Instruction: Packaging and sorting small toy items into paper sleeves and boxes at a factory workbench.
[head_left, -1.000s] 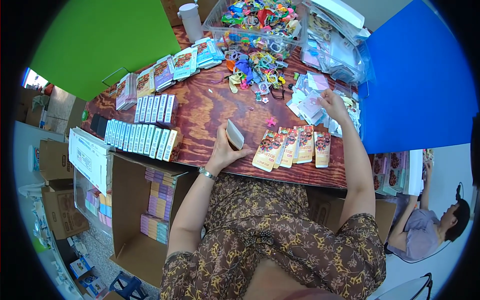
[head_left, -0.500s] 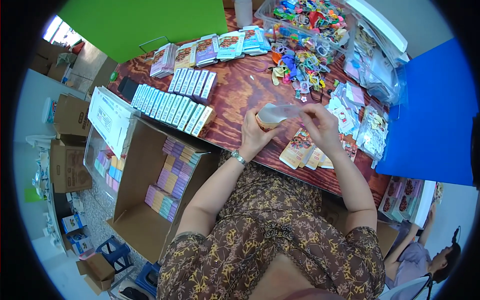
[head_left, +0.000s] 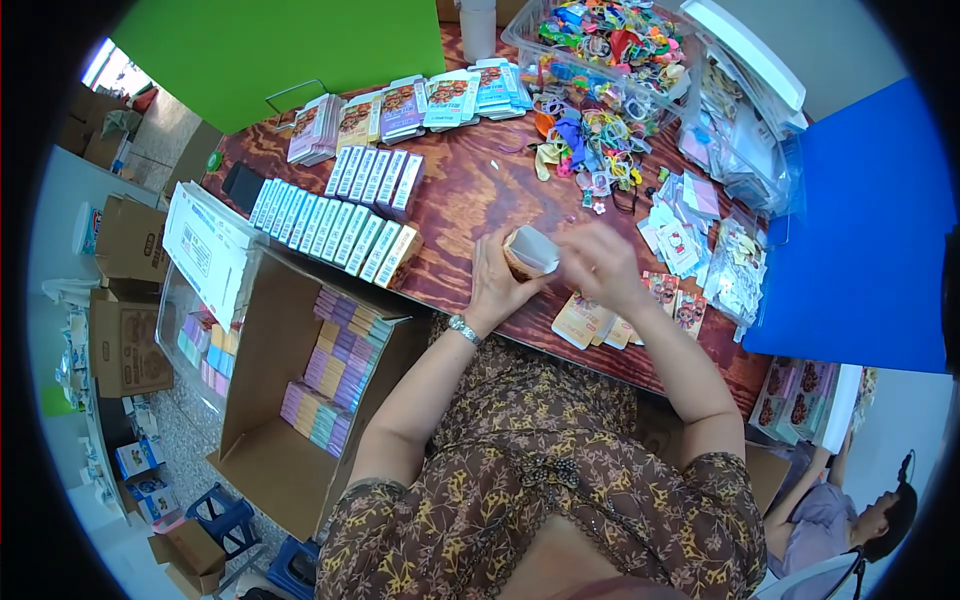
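Observation:
My left hand (head_left: 492, 290) is wrapped round a small card box (head_left: 521, 268), tilted with its open end facing up and right. The box is patterned orange-brown outside and white inside. My right hand (head_left: 608, 270) is beside the box's open end, smeared by motion, so I cannot make out whether its fingers hold anything. Below it on the table lie several flat yellow-orange cartons (head_left: 585, 318). Past my right wrist are printed picture cards (head_left: 688, 312). White and pink cards (head_left: 680, 240) are spread to the right.
Closed cartons stand in rows (head_left: 340, 230) at the left; flat carton stacks (head_left: 405, 105) line the back. A clear bin (head_left: 600, 75) holds colourful trinkets, with more trinkets (head_left: 600, 140) before it. A large cardboard box (head_left: 250, 440) is below left. A person (head_left: 845, 520) is at the far right.
My right hand has come down toward the box's mouth. The translucent sheet-like piece it held there no longer shows clearly. My left hand and the box have turned slightly.

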